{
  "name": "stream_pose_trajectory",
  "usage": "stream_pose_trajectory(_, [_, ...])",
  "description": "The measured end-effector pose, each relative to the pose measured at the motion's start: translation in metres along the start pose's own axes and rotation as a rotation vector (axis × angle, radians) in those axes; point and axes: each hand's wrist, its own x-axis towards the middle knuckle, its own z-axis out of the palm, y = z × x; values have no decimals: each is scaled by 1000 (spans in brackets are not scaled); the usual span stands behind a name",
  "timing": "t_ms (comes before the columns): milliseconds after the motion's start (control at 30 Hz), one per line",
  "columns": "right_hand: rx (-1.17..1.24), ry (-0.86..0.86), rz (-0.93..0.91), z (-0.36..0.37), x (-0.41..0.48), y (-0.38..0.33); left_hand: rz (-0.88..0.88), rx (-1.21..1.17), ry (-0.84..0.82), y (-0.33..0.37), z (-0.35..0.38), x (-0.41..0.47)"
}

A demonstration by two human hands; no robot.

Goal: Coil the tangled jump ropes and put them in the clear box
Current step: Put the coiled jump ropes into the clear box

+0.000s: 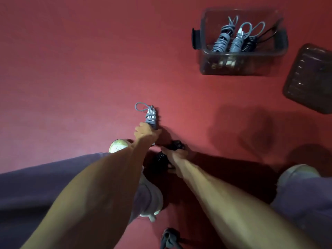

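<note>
I see both arms stretched down over a red floor [71, 69]. My left hand [145, 132] has its fingers wrapped round the lower end of a grey rope [150, 115]. The rope is already wound into a tight bundle, with a white handle showing among the turns and one loose loop sticking out at the far end. It points away from me, out over the floor.

My right hand [173, 154] sits just beside the left, a little nearer to me. It grips a black rope [160, 159], also coiled, though the shadow there is deep and I cannot make out how the fingers lie on it.

The box [203, 56] stands well apart, at the upper right, open, with a dark latch on its left wall. Inside it lie three wound bundles side by side: two grey bundles [220, 43] on the left and a black bundle [248, 44] on the right, their loops toward the far wall. The lid [309, 78] lies flat on the floor just right of the box.

A pale shoe toe [117, 145] peeks out beside my left wrist. A grey object [168, 238] is cut off at the bottom edge, and I cannot tell what it is.

Any print on the box, lid or handles is too blurred to read.
</note>
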Motion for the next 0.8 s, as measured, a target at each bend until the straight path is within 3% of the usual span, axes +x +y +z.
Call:
stream_pose_trajectory(100, [-112, 121, -103, 4, 9, -9, 30, -84, -31, -4, 5, 6])
stream_pose_trajectory(233, [-254, 116, -245, -14, 14, -30, 51, -92, -56, 6, 1, 9])
stream_pose_trajectory(500, [23, 230, -507, -117, 7, -119, 255, -556, -169, 95, -28, -21])
stream_pose_trajectory(800, [87, 308, -770, -240, -13, -237, 603, -647, -207, 243, -54, -37])
